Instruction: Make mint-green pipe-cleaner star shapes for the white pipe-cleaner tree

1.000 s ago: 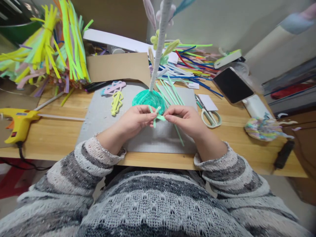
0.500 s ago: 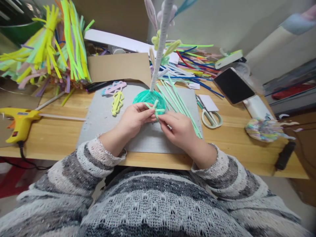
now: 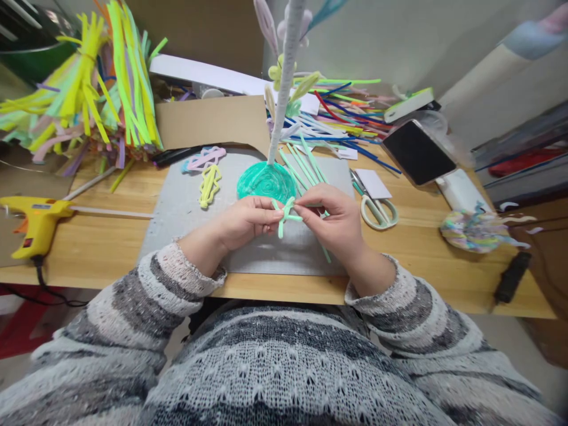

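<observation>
A bent light green pipe cleaner (image 3: 286,214), shaped with several short arms, is pinched between my two hands above the grey mat (image 3: 177,219). My left hand (image 3: 248,222) grips its left side with thumb and forefinger. On its right, the fingertips of my right hand (image 3: 332,219) close on another arm of it. Just beyond stands a green coiled disc (image 3: 266,180) with a white wrapped stem (image 3: 284,94) rising from it. Straight light green pipe cleaners (image 3: 310,163) lie partly beneath my right hand. A yellow pipe-cleaner shape (image 3: 210,186) and a pink-and-blue one (image 3: 204,160) rest at left.
A yellow glue gun (image 3: 35,222) lies at far left, below bundled pipe cleaners (image 3: 84,77). Scissors (image 3: 378,207), a phone (image 3: 419,152) and a pastel coiled piece (image 3: 470,231) are at right. Cardboard (image 3: 213,121) and loose pipe cleaners (image 3: 355,118) sit behind.
The pipe-cleaner shape has come nearer to me and turned, with its arms pointing differently. My right hand has shifted up and slightly right; my left hand has moved slightly lower.
</observation>
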`<state>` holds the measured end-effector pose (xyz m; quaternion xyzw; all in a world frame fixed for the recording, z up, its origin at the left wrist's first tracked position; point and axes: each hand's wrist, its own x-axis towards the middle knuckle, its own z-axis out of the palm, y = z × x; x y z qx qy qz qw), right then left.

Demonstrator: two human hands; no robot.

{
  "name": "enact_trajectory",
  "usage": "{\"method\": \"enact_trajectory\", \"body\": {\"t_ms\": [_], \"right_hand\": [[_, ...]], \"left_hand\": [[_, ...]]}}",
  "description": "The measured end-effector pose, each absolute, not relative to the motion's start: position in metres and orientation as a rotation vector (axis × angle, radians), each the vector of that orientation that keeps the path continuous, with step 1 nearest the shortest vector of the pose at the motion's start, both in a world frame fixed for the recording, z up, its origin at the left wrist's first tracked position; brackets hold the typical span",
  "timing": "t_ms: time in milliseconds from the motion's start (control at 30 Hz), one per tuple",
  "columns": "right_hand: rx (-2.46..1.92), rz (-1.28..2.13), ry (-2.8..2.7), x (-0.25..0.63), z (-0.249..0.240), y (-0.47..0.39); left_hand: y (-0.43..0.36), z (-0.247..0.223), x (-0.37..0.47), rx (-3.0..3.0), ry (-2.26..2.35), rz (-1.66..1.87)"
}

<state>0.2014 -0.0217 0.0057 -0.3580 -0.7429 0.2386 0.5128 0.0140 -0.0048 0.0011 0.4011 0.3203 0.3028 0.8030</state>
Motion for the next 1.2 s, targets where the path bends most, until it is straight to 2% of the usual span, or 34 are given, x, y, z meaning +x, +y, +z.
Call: {"method": "enact_trajectory", "body": {"t_ms": [267,533,733,900,1100,1200], "right_hand": [[-0.903,0.351,-2.025,0.202,-0.001,-0.026],[-0.924,0.598,-1.904,0.196,0.000,-0.030],[-0.930,0.615,-1.878,0.197,0.001,-0.028],[-0.927,0.578,-1.904,0.198,0.002,-0.028],[-0.910,0.559,-1.920,0.197,-0.001,-0.030],[-0.909,0.442,-2.016,0.197,-0.003,-0.032]], "left_hand": [[-0.006,-0.001,0.017,0.722,0.647,0.761],[-0.007,0.000,0.022,0.801,0.695,1.000],[-0.007,0.005,0.017,0.973,0.722,0.877],[-0.006,0.001,0.014,1.087,0.764,0.911],[-0.006,-0.001,0.016,0.946,0.748,0.940],[-0.007,0.000,0.019,0.877,0.749,0.949]]}}
